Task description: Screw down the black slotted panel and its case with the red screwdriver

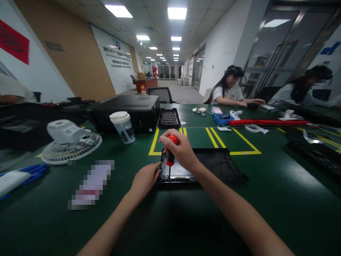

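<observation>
My right hand [183,147] is closed around the red-and-black handle of a screwdriver [170,156]. The shaft points straight down, and its tip meets the left part of a flat black device casing [213,165]. A shiny panel [182,173] lies within the casing's left half; my right hand and wrist cover some of it. At the casing's left edge, my left hand [146,179] grips the rim with fingers held together. Some of its fingertips are hidden.
Left on the green table are a white fan [71,142], a lidded cup [124,128], a pixelated item [92,185] and blue-white gloves [21,179]. A black computer case [128,110] and a black tray [169,117] stand behind. Two people sit at the far right.
</observation>
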Demonstrator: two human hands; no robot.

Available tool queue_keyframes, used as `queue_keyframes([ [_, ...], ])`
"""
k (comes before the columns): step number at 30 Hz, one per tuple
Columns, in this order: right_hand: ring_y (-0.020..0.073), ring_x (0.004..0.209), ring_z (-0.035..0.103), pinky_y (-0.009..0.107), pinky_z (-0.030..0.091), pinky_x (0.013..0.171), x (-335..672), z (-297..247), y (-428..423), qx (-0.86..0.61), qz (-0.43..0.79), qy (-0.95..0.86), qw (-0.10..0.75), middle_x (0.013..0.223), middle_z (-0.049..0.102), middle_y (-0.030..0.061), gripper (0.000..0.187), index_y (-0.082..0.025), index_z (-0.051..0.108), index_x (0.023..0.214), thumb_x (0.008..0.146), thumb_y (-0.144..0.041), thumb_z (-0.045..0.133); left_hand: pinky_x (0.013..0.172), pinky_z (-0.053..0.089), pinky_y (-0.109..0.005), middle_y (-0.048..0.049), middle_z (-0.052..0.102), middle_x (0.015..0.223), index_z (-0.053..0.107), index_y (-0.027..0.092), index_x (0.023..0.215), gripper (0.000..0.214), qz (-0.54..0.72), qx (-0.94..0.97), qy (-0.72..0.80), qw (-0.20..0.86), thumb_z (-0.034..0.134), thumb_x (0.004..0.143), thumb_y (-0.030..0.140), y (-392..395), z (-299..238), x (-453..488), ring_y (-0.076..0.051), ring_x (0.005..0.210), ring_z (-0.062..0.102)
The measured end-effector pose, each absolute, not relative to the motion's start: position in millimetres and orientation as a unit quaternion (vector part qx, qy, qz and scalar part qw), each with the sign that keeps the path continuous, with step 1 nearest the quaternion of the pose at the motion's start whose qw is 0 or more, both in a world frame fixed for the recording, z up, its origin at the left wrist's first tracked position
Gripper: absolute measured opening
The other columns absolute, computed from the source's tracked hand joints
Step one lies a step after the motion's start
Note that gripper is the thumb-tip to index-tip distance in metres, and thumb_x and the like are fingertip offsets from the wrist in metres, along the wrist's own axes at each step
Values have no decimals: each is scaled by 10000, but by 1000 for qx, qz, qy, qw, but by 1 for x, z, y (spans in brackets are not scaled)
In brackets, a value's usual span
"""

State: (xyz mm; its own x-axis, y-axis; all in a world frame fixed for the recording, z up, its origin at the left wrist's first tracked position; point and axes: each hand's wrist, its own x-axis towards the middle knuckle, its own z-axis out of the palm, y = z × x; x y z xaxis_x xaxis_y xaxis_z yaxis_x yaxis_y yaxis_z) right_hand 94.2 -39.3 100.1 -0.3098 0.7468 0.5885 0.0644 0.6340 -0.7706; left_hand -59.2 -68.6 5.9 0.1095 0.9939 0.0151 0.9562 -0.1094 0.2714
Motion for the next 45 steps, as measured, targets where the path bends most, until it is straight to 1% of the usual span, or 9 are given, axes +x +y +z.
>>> queue_keyframes([
  [6, 123, 732, 607, 280, 488, 752, 93, 99, -33, -143, 530, -675, 493, 809, 602, 25, 176, -157, 607, 816, 792, -322, 549, 810, 420, -266, -68, 624, 1125, 515, 261, 1210, 357, 97, 739, 660, 93, 406, 871, 283, -67, 3, -60, -189, 976, 594],
  [10, 115, 660, 637, 275, 527, 644, 92, 98, -31, -95, 633, -619, 455, 911, 628, 35, 201, -174, 568, 894, 771, -334, 571, 830, 418, -267, -66, 632, 1112, 512, 263, 1217, 365, 105, 747, 652, 81, 411, 867, 284, -66, -1, -62, -185, 968, 600],
  [13, 86, 492, 584, 210, 485, 485, 92, 95, -30, -95, 635, -614, 458, 699, 621, -15, 189, -167, 559, 846, 766, -336, 588, 841, 414, -269, -66, 637, 1105, 507, 256, 1223, 371, 105, 750, 648, 76, 412, 865, 284, -66, -2, -63, -184, 972, 600],
  [15, 61, 394, 501, 170, 412, 400, 92, 92, -30, -94, 628, -614, 468, 548, 546, -59, 175, -161, 551, 777, 764, -330, 596, 825, 419, -266, -69, 634, 1112, 511, 250, 1217, 368, 100, 748, 651, 78, 412, 865, 285, -65, -2, -63, -186, 966, 602],
  [17, 47, 362, 444, 157, 359, 366, 92, 90, -29, -87, 633, -608, 471, 498, 493, -76, 183, -161, 531, 722, 766, -328, 593, 799, 425, -265, -71, 627, 1124, 515, 248, 1208, 361, 97, 747, 653, 80, 406, 866, 287, -65, -1, -63, -189, 959, 603],
  [21, 54, 375, 440, 171, 342, 367, 91, 89, -28, -45, 655, -603, 452, 518, 491, -54, 217, -143, 535, 689, 803, -327, 514, 789, 422, -258, -61, 626, 1126, 535, 252, 1176, 338, 90, 747, 654, 81, 403, 866, 276, -67, 0, -61, -186, 962, 600],
  [27, 96, 435, 471, 219, 367, 427, 93, 92, -28, 28, 692, -591, 414, 545, 512, -3, 321, -114, 575, 749, 810, -325, 340, 764, 422, -250, -62, 639, 1083, 557, 243, 1116, 295, 98, 751, 649, 77, 403, 867, 277, -68, 0, -62, -184, 932, 606],
  [35, 118, 502, 510, 248, 388, 498, 95, 92, -25, 52, 718, -593, 362, 620, 544, 20, 267, -105, 572, 813, 798, -300, 390, 734, 421, -245, -62, 650, 1032, 569, 229, 1064, 260, 113, 758, 639, 71, 409, 864, 274, -66, -4, -64, -183, 899, 609],
  [45, 130, 561, 539, 258, 398, 539, 101, 90, -18, 60, 725, -588, 352, 682, 565, 38, 265, -97, 574, 853, 843, -291, 394, 738, 421, -247, -66, 645, 1045, 562, 231, 1082, 270, 107, 757, 641, 70, 406, 864, 267, -65, -3, -63, -181, 897, 611],
])
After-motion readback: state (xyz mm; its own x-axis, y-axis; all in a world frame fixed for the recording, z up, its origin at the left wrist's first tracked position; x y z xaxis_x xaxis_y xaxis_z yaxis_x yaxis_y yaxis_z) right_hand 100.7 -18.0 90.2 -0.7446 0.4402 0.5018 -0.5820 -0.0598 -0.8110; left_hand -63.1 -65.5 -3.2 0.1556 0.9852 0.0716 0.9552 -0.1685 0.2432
